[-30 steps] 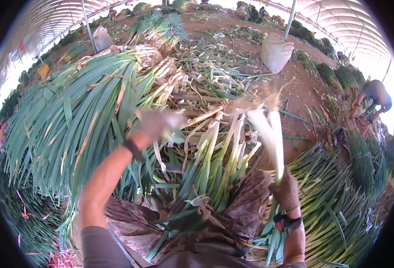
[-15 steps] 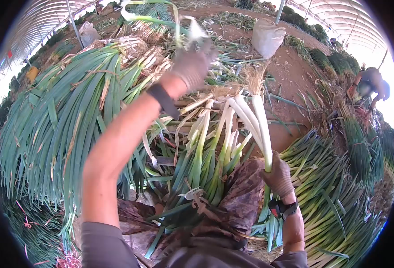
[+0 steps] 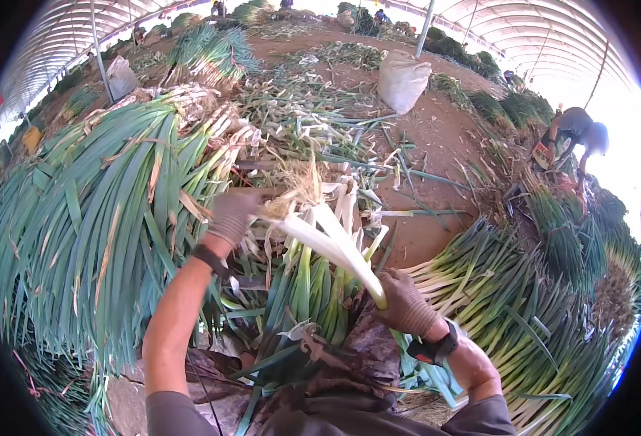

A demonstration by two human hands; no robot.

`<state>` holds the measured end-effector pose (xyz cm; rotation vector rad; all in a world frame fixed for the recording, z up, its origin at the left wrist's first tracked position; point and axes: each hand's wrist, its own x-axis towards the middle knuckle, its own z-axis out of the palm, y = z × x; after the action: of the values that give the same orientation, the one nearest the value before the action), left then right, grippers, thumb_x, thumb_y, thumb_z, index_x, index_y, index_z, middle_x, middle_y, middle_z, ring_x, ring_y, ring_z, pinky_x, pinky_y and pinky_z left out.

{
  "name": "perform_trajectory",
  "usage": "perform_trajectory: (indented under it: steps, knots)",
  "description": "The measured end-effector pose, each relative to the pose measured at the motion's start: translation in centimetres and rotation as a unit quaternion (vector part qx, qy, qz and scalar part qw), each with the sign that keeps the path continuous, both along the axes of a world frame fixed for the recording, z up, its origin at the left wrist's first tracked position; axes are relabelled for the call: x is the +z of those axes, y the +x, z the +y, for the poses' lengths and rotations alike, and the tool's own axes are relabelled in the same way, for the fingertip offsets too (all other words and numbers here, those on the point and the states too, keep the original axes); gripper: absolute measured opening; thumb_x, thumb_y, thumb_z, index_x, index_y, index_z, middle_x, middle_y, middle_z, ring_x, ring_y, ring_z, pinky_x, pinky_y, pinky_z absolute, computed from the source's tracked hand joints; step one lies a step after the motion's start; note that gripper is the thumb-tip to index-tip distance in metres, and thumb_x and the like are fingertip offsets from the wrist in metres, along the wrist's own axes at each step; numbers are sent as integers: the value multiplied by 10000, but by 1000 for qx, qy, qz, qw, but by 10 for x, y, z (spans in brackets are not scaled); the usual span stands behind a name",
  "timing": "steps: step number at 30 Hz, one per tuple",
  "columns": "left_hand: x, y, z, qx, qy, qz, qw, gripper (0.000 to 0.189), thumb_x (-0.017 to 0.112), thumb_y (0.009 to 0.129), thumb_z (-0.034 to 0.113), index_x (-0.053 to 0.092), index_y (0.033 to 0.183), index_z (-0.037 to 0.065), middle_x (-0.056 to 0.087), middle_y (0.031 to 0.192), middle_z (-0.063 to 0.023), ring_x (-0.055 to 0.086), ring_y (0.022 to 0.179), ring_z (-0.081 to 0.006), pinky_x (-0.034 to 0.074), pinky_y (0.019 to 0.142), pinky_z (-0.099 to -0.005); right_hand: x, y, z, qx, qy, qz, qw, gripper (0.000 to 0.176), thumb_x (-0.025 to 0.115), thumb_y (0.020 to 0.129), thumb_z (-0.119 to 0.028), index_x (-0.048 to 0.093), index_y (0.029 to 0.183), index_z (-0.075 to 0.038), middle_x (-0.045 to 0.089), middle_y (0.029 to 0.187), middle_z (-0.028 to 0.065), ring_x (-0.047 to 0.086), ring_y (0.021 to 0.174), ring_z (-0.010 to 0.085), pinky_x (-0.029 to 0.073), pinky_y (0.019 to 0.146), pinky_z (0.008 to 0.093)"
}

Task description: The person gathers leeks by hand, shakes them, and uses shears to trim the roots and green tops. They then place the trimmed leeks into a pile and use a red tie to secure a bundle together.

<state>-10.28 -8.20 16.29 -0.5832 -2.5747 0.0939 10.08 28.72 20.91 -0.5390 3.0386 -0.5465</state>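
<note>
Low in front of my body, my right hand (image 3: 407, 301) in a ribbed glove grips a few green onions (image 3: 343, 258) by their lower stalks. Their thick white shanks slant up to the left and end in tan, stringy roots (image 3: 304, 185). My left hand (image 3: 233, 216), also gloved, is closed right at the root end of the leftmost shank; its fingers are slightly blurred, and I cannot tell what is between them. More green onions (image 3: 320, 280) lie across my lap below the held ones, their leaves pointing toward me.
A big heap of untrimmed green onions (image 3: 110, 218) fills the left side. Pale-stalked ones (image 3: 473, 291) lie in a pile at the right. Peeled leaf scraps (image 3: 302, 123) cover the soil ahead, near a white sack (image 3: 403, 81). Another person (image 3: 578, 138) bends over bundles at far right.
My left hand has come down and back toward me from above the scraps, and the pale strips near it are gone. My right hand has shifted left, tilting the green onions leftward.
</note>
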Motion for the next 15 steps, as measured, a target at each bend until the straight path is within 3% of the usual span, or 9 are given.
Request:
perform_trajectory:
  steps: [1, 3, 5, 6, 8, 11, 12, 14, 15]
  knots:
    - [0, -7, -33, 55, 33, -8, 998, 75, 648, 823, 139, 669, 857, 76, 648, 607, -89, 673, 619, -373, 536, 559, -432, 7, -3, 0, 25, 31, -17, 999, 651, 793, 661, -295, 573, 1201, -6, 662, 988, 196, 609, 1000, 413, 481, 890, 492]
    - [25, -5, -78, 191, 80, -104, 973, 163, 641, 846, 121, 669, 999, 74, 696, 789, -138, 678, 751, -396, 550, 661, -443, 29, -11, -5, 10, 68, -65, 996, 666, 792, 676, -255, 534, 1234, 2, 645, 998, 222, 624, 950, 424, 507, 844, 492]
    - [64, 16, -80, 113, 132, -19, 985, 256, 652, 859, 127, 637, 1108, 68, 686, 940, -182, 670, 847, -400, 548, 727, -438, 58, -30, -22, -10, 164, -106, 981, 670, 764, 739, -288, 488, 1277, 0, 650, 977, 234, 652, 864, 433, 539, 763, 496]
    - [85, 32, -80, 82, 156, 23, 984, 305, 657, 866, 130, 621, 1162, 65, 682, 1016, -205, 666, 895, -402, 547, 760, -435, 59, -44, -19, 31, 180, -32, 983, 645, 738, 767, -319, 493, 1271, -1, 646, 955, 242, 661, 848, 416, 544, 748, 492]
    - [135, 53, -70, 46, 226, 20, 973, 441, 654, 890, 152, 539, 1307, 68, 590, 1310, -216, 646, 1085, -344, 530, 899, -419, 81, -70, -36, 68, 221, 47, 972, 640, 749, 761, -283, 496, 1282, -9, 639, 1002, 204, 657, 896, 388, 539, 768, 482]
    - [175, 72, -95, -163, 316, -45, 933, 714, 732, 856, 181, 392, 1467, 39, 471, 1475, -196, 607, 1183, -306, 485, 1014, -392, 117, -97, -55, 161, 310, 173, 921, 630, 749, 769, -275, 506, 1294, -27, 630, 1026, 162, 642, 916, 343, 521, 808, 454]
    - [175, 81, -94, -158, 421, -188, 873, 731, 742, 851, 176, 385, 1471, 27, 465, 1478, -186, 586, 1204, -288, 463, 1039, -384, 132, -104, -67, 185, 334, 196, 903, 622, 737, 775, -271, 510, 1305, -37, 632, 1042, 155, 643, 913, 326, 512, 832, 441]
    - [163, 107, -84, -134, 589, -445, 661, 766, 762, 842, 167, 369, 1479, 3, 453, 1485, -166, 544, 1244, -251, 419, 1090, -368, 146, -123, -80, 227, 358, 261, 867, 579, 705, 788, -244, 526, 1306, -59, 631, 1065, 135, 635, 919, 293, 492, 873, 431]
    - [129, 100, -87, -178, 430, -425, 776, 787, 775, 838, 200, 366, 1480, -1, 472, 1461, -154, 552, 1232, -233, 426, 1082, -358, 147, -134, -86, 245, 355, 303, 850, 544, 686, 796, -222, 538, 1297, -71, 627, 1072, 122, 627, 928, 277, 482, 891, 433]
